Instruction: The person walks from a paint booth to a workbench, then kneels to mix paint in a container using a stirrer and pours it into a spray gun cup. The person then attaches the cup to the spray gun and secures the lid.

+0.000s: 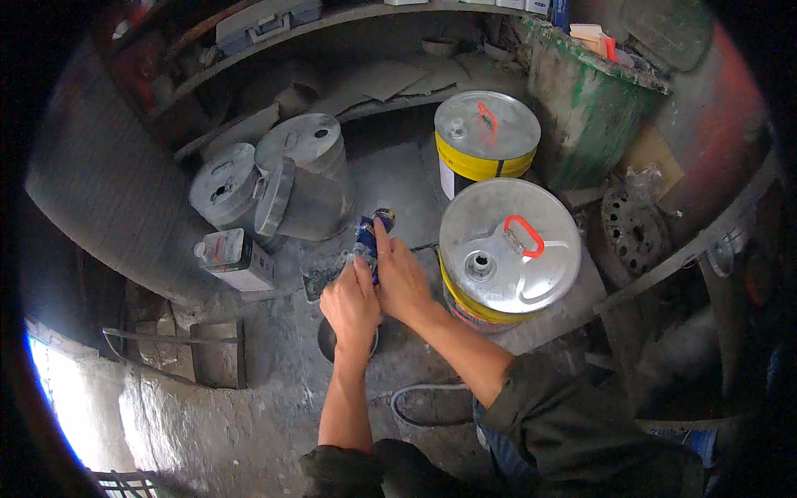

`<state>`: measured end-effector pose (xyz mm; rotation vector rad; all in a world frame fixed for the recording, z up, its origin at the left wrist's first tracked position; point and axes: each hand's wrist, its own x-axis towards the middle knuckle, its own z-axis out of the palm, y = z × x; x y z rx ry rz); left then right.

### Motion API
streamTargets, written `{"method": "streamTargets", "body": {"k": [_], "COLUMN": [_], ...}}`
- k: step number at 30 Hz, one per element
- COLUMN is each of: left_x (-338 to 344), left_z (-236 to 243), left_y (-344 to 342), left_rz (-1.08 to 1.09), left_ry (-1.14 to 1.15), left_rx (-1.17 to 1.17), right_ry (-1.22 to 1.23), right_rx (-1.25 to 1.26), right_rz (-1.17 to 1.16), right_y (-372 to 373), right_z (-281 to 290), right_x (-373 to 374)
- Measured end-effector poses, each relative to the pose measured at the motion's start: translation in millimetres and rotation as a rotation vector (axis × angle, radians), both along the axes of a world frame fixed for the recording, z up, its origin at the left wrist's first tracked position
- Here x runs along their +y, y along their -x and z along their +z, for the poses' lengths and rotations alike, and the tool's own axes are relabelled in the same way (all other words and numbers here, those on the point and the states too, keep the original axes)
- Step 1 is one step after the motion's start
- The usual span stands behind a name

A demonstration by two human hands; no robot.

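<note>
Both my hands are closed around a small dark blue object [366,236] with a yellowish, gold-toned end. Its exact kind is hidden by my fingers. My left hand [350,305] grips the near part, its thumb pointing away from me. Against it, my right hand [403,282] holds from the right, the index finger stretched along the object. Just beneath and to the left lies a dirty greyish tray [312,290], partly covered by my hands. A round dark pan [326,342] shows under my left wrist.
Two metal drums with yellow bands and red handles, a near one [473,207] and a far one [461,108], stand right. Left are grey drums [303,137], a tilted bucket [311,203] and a rectangular can [239,259]. A green bin [573,124] stands behind; a hose [423,388] lies nearby.
</note>
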<state>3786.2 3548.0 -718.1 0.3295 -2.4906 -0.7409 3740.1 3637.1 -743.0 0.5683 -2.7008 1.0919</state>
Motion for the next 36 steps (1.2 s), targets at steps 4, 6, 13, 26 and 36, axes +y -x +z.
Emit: {"method": "streamTargets", "body": {"k": [4, 6, 13, 26, 36], "left_x": [-2.2, -9.2, -8.7, -8.3, 2.2], "left_z": [1.6, 9.4, 11.6, 12.6, 15.5], "left_y": [8.2, 11.3, 10.1, 3.5, -17.6], "left_rz": [-0.008, -0.015, -0.020, 0.028, 0.067], "left_ry": [-0.098, -0.095, -0.213, -0.324, -0.318], "left_rx": [0.102, 0.077, 0.087, 0.110, 0.131], "right_ry": [-0.063, -0.042, -0.044, -0.050, 0.059], "right_rx": [-0.160, -0.065, 0.096, 0.137, -0.062], "right_rz": [0.040, 0.019, -0.004, 0.002, 0.095], "right_y": [-2.0, -2.1, -0.6, -3.1, -8.9], "right_z": [18.0, 12.3, -6.0, -6.0, 5.7], "right_x": [15.0, 12.3, 11.8, 7.6, 0.4]}}
